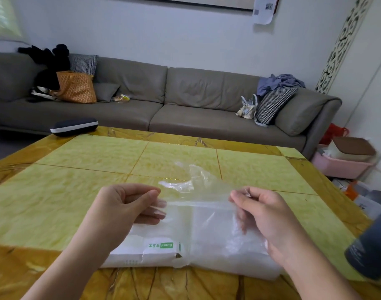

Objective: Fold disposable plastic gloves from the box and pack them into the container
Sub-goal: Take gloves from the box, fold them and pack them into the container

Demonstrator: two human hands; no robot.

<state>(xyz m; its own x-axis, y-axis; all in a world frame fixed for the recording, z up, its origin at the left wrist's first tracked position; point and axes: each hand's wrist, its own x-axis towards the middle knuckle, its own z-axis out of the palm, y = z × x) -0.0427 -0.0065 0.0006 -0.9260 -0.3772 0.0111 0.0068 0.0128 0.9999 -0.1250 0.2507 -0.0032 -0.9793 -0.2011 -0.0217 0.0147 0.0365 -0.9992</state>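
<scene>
Head view looks down over a yellow-green tiled table (81, 191) with a brown border. Both hands hold one clear plastic glove (198, 191) stretched between them above the table's near edge. Left hand (122, 208) pinches the glove's left end between thumb and forefinger, its other fingers curled beneath. Right hand (265, 215) pinches the right end the same way, and its lower fingers show only dimly through the film. How the glove's own fingers lie is hard to make out, since the plastic is see-through and crumpled toward the table's middle. Below the hands, at the near edge, lies a white glove box (150, 250) with green print, and beside it on the right a clear packet or container (228, 245) whose edges blur into the glove. A dark cylinder (371, 245) is cut off at the right edge. A dark case (73, 126) rests at the far left corner.
</scene>
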